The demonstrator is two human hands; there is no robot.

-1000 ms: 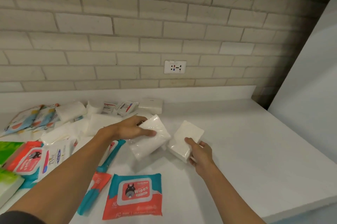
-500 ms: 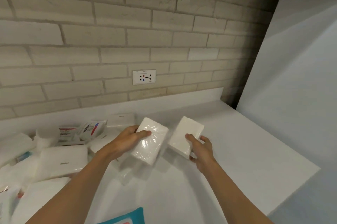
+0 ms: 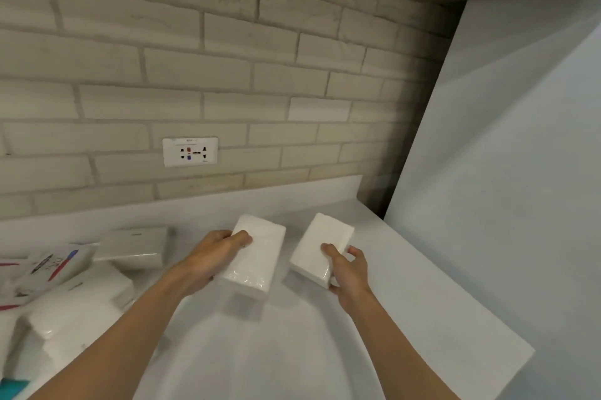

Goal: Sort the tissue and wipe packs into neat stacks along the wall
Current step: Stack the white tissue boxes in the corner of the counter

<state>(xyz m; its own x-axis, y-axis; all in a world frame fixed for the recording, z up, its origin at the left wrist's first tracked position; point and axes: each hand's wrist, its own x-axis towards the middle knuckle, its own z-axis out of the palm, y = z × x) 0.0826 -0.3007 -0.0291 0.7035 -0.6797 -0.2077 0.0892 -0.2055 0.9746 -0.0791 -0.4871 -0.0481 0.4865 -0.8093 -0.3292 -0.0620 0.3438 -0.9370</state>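
Head view: with left hand (image 3: 211,256) clasping one white tissue pack (image 3: 257,256), right hand (image 3: 348,272) clasping a second pack (image 3: 320,243), over the counter (image 3: 406,318) short of the wall (image 3: 227,90), push back square, stack edges flush.

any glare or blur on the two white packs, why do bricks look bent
Head view: faint glints on the wrap of the left-hand pack, fewer on the right-hand pack; both slightly soft; brick wall courses bow from the wide lens, right corner shadowed.
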